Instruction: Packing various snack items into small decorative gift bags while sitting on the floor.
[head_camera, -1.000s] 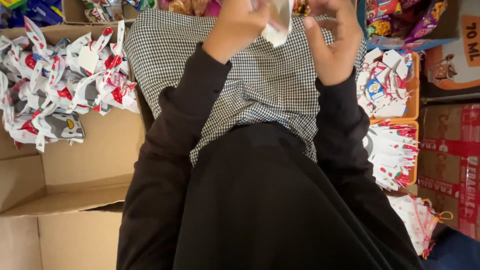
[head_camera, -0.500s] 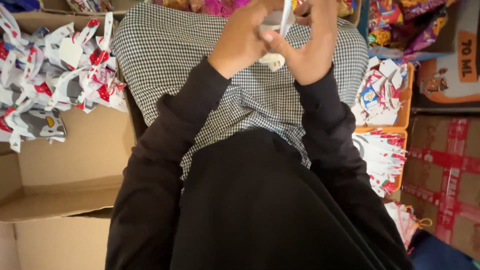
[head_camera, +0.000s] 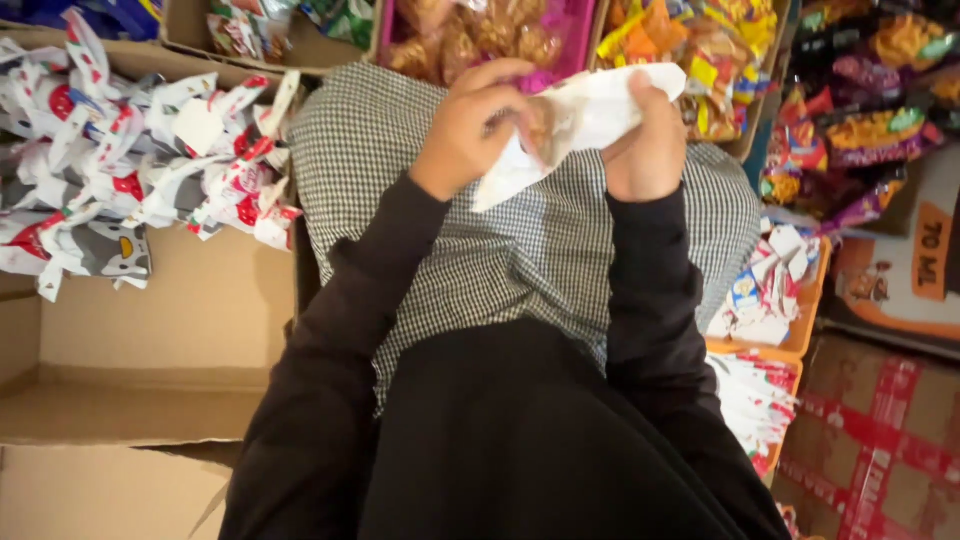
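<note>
Packets (head_camera: 140, 170) in box (head_camera: 150, 330), left of lap (head_camera: 520, 250)

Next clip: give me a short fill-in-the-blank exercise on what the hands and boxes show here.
1. Both hands, left hand and right hand, hold one white ____.
2. The lap under the hands is covered in ____ cloth.
3. The tied white-and-red bags lie in a ____ box on the left.

Missing words: bag; checked; cardboard
</note>
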